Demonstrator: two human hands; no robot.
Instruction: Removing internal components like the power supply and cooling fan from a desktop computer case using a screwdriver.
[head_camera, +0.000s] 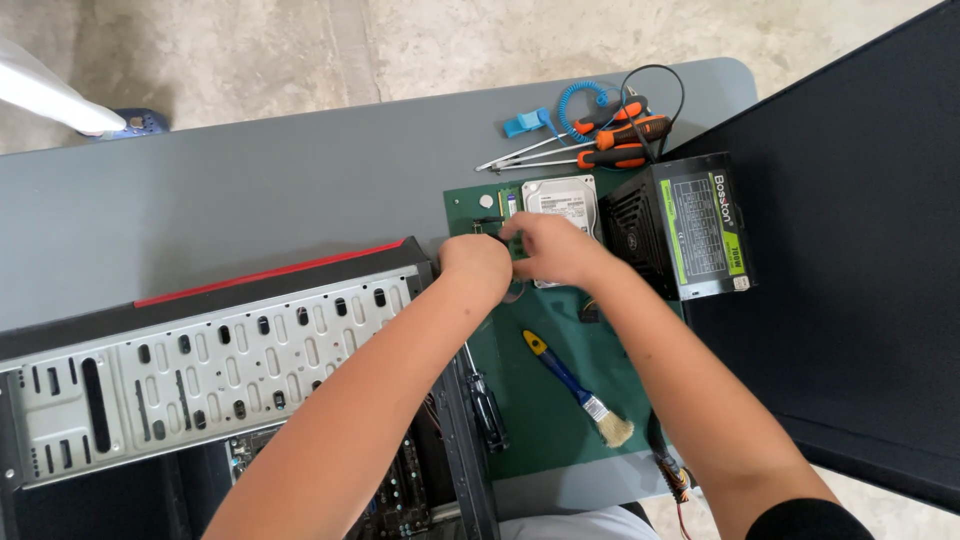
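**Hands meet over a small green part on the mat**

Both hands work close together at the top of the green mat (545, 400). Left hand (478, 264) is curled knuckles-up beside the computer case (210, 350); whether it grips anything I cannot tell. Right hand (553, 247) pinches a small green circuit strip (516, 243), likely a memory module, just in front of the hard drive (562, 200).

Handling it well probably means holding the strip by its edges, keeping fingers off the contacts, and lowering it flat rather than dropping it against the drive.

A white rectangular label covers the hard drive's top face. The black power supply (690, 225) to its right carries a green-and-white label with rows of fine print. Orange-handled screwdrivers (610, 140) and a blue coiled wrist strap (560, 112) lie beyond; a blue-handled brush (580, 388) rests lower on the mat.
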